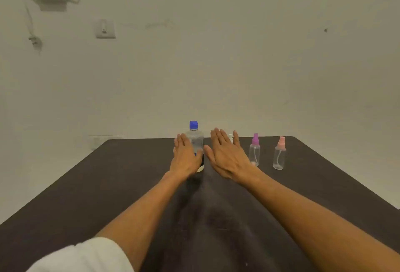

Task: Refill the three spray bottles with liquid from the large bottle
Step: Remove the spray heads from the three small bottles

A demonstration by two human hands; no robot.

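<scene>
Nearest: a white sleeve at 7 o'clock, then two bare forearms reaching out over a dark table toward 12 o'clock.

Left hand: fingers straight and together, palm down, holding nothing. It sits in front of the large bottle; whether it touches the bottle I cannot tell.

Right hand: flat, fingers straight and slightly spread, thumb out toward the large bottle, empty. It hovers between that bottle and the spray bottles.

Large bottle: upright near the table's far edge, at 12 o'clock from the left hand. Clear plastic, blue cap on, dark label band low down, mostly hidden. Liquid level not readable. Judgement: thin plastic, likely to flex under a hard squeeze, moderately heavy if full. Best taken round the mid body, with the other hand on the cap to twist.

Spray bottles, at 3 o'clock from the large bottle, in a row along the far edge:
- one with a white top, almost wholly hidden behind the right hand
- one with a purple top, just beside the right hand
- one with a pink top, farthest right, apart from the purple one

Both visible ones are clear, upright, tops on, and look empty. Judgement: light, tippy, narrow-necked. Steady each by the body while unscrewing; pour slowly, since spilling looks easy.

Beyond: a plain wall, with a switch plate at 10 o'clock.
</scene>
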